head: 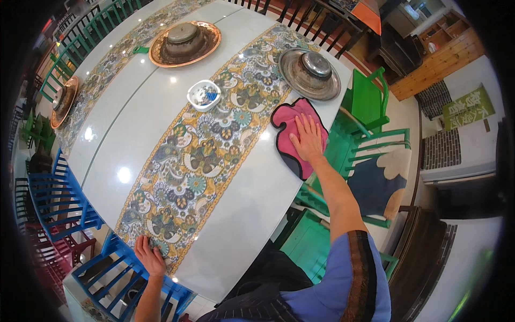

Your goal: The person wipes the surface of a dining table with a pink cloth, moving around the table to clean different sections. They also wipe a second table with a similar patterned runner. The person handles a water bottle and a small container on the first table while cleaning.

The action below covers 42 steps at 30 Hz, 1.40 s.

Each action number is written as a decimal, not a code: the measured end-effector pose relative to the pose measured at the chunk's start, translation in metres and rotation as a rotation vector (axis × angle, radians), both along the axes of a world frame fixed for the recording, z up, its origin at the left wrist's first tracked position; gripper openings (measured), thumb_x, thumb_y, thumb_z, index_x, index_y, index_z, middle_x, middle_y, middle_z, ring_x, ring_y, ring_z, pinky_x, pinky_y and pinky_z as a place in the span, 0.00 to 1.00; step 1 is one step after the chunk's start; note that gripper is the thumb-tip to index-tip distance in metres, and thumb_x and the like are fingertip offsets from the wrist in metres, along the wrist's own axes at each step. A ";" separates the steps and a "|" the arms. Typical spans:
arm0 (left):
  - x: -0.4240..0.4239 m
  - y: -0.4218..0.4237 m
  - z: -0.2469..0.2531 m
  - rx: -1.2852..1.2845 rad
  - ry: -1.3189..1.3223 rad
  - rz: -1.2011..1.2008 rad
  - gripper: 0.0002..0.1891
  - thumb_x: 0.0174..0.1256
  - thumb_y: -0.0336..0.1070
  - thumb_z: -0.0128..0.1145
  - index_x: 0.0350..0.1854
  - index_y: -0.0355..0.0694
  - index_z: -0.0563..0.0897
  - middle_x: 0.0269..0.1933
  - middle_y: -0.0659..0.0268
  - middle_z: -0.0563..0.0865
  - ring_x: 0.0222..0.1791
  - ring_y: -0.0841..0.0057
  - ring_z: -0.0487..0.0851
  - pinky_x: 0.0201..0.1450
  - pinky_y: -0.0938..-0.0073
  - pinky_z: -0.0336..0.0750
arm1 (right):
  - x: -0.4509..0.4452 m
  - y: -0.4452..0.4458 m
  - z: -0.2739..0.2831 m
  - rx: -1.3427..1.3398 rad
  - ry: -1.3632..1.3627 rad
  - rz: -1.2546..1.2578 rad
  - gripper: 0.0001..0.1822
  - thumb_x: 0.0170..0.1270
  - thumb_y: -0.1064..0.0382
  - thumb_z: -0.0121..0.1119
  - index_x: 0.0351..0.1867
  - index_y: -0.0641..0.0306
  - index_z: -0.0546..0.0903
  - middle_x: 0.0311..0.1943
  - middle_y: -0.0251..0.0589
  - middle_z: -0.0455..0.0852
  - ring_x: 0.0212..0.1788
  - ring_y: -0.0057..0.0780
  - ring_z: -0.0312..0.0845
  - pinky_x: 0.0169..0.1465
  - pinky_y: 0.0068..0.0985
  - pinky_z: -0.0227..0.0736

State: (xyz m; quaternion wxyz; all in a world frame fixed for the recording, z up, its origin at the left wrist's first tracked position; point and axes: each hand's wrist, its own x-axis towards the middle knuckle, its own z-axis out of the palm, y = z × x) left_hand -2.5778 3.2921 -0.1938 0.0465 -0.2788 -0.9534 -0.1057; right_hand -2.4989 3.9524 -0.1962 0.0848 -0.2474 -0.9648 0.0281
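Note:
My right hand (310, 137) lies flat on a pink cloth with black edging (293, 114), fingers extended and slightly spread. The cloth is spread near the right edge of the white glossy table (237, 217), with a fold at its left side and a dark underside showing at the lower edge. My left hand (151, 256) rests at the near left edge of the table, its fingertips on a patterned runner (193, 161), and holds nothing. Just beyond the cloth sits a round metal tray (295, 86) bearing a lidded pot (318, 66).
A white square dish (204, 106) with small blue-and-white items stands mid-table. Farther off is a copper-coloured tray (215, 44) with a lidded pot (181, 34). Green chairs (366, 96) line the right side; blue chairs (60, 193) stand at the left. A cushion (376, 185) lies on one green seat.

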 end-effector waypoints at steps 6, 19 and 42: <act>-0.002 -0.006 -0.004 -0.043 -0.014 0.024 0.25 0.79 0.44 0.41 0.69 0.33 0.68 0.71 0.49 0.69 0.72 0.47 0.63 0.76 0.49 0.53 | -0.025 -0.048 -0.002 0.034 -0.013 -0.058 0.45 0.70 0.36 0.49 0.79 0.66 0.58 0.78 0.59 0.55 0.81 0.61 0.40 0.80 0.60 0.32; -0.002 -0.010 -0.007 -0.010 -0.140 0.098 0.25 0.75 0.45 0.45 0.67 0.35 0.70 0.71 0.49 0.68 0.71 0.46 0.63 0.74 0.48 0.56 | 0.018 -0.127 0.024 -0.176 -0.094 0.597 0.40 0.65 0.40 0.58 0.75 0.57 0.67 0.79 0.46 0.59 0.82 0.52 0.44 0.80 0.54 0.35; -0.003 0.005 -0.001 0.117 -0.064 0.109 0.23 0.63 0.33 0.58 0.62 0.37 0.74 0.67 0.52 0.72 0.69 0.46 0.65 0.73 0.48 0.59 | -0.079 -0.262 0.011 -0.112 0.021 0.416 0.42 0.74 0.40 0.47 0.77 0.70 0.58 0.77 0.62 0.56 0.80 0.62 0.43 0.79 0.57 0.35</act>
